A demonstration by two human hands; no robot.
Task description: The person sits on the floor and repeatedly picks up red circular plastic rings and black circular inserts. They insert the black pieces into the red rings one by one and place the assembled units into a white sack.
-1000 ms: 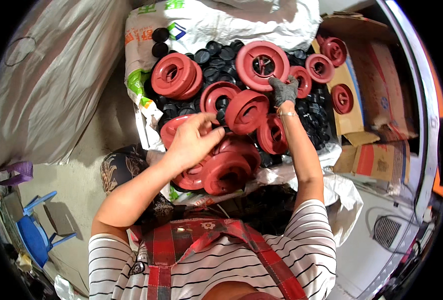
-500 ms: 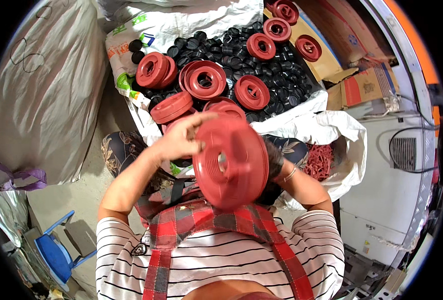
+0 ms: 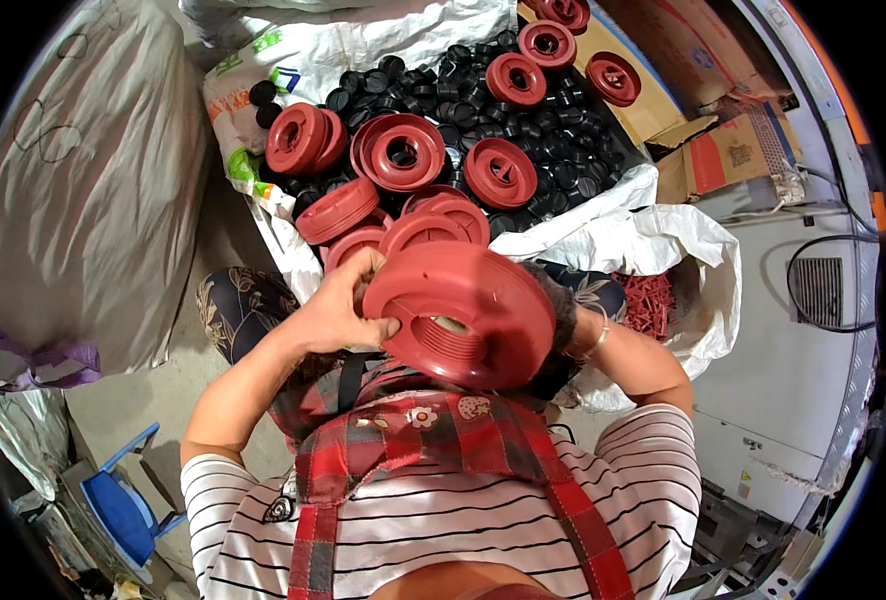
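Just above my lap I hold a big round red plastic lid [image 3: 463, 278] with a threaded hole in its middle, tilted to one side. My bare left hand [image 3: 341, 308] is closed on its left rim, thumb on the face toward me. On the opposite rim is my right hand [image 3: 561, 312] in a dark glove, its fingers largely hidden behind the lid. Just beyond, several similar red lids [image 3: 348, 210] lie on a heap of small black caps [image 3: 453, 100]; some are stacked or leaning on each other.
A white woven sack [image 3: 283, 235] lies under the black caps. To the right stands an open white bag [image 3: 708, 290] holding thin red scraps [image 3: 646, 305]. Cardboard [image 3: 733, 150] and a white cabinet [image 3: 763, 380] are farther right. A full sack [image 3: 93, 200] and a blue chair [image 3: 118, 510] are at left.
The red lid has turned and tilted, so its threaded hole shows more fully. My left hand has moved from over its face to grip the left rim.
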